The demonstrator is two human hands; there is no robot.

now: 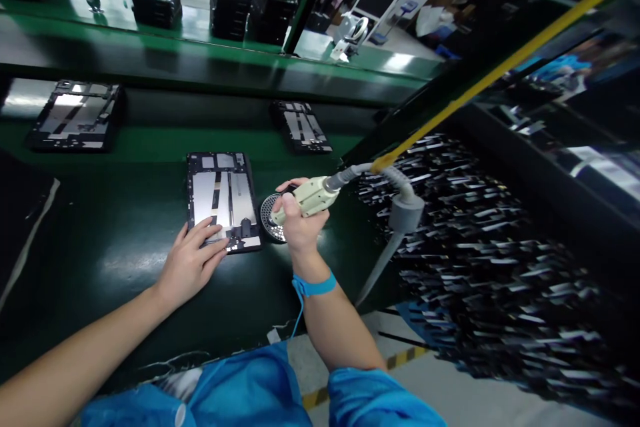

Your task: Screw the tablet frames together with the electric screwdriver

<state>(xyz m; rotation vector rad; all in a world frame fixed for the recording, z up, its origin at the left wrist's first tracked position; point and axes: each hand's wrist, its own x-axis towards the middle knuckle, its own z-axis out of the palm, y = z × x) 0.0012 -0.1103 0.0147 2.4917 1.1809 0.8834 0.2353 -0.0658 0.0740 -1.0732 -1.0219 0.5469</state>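
Green worktop (125,240) carries our tablet chassis (223,200); left hand (193,260) presses flat on it, right hand (300,217) grips the electric screwdriver (307,197) over the screw dish (270,217). Picking a screw, we judge; next needs careful alignment.

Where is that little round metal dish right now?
The round dish sits on the green bench, centre of view, between the open tablet and the right hand.
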